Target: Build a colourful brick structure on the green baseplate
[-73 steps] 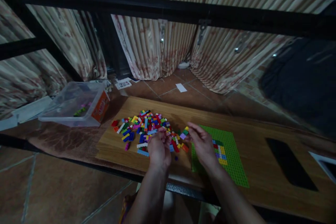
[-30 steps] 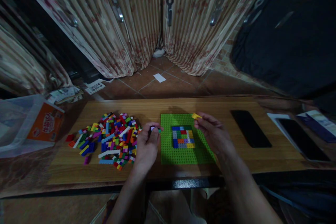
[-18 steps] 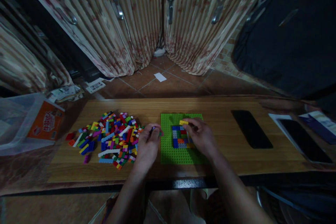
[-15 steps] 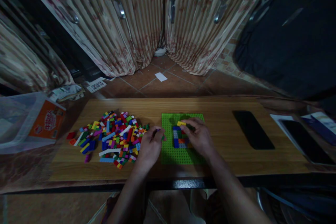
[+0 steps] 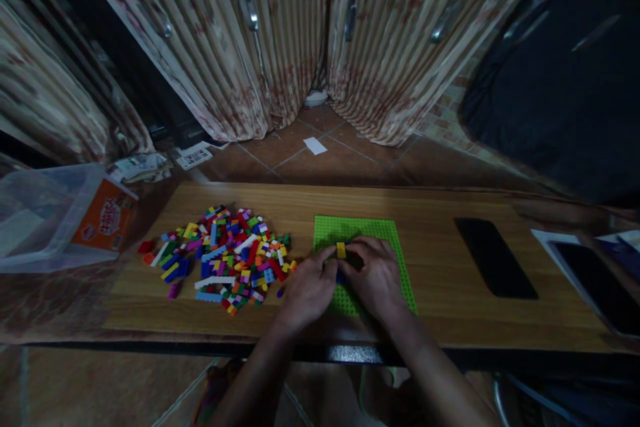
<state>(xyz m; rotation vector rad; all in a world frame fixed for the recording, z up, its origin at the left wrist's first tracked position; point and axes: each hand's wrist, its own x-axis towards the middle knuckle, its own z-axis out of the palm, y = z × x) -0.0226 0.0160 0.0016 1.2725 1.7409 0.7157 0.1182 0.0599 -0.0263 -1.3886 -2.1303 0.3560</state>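
Over the green baseplate [image 5: 360,227], my two hands meet with their fingertips close together. A yellow toy brick [image 5: 341,250] shows between them. My right hand [image 5: 377,273] is closed, its thumb and fingers pinching around the yellow brick. From the other side my left hand [image 5: 311,283] is closed too, its fingertips at the brick's left edge; whether it grips the brick or a smaller piece is hidden. Below the fingers a bit of blue brick [image 5: 341,277] peeks out on the baseplate. The rest of the bricks built there are covered by my hands.
Left of the baseplate lies a heap of mixed toy bricks [image 5: 235,257] on the wooden board [image 5: 435,320]. A black phone-like slab [image 5: 495,257] lies to the right, with another dark device [image 5: 595,287] beyond. A clear plastic bin [image 5: 55,213] stands at far left.
My left hand has moved right, from the heap's edge to the baseplate beside my right hand. The yellow brick is now between both hands, and the blue-and-red bricks are mostly covered. The view has shifted slightly.
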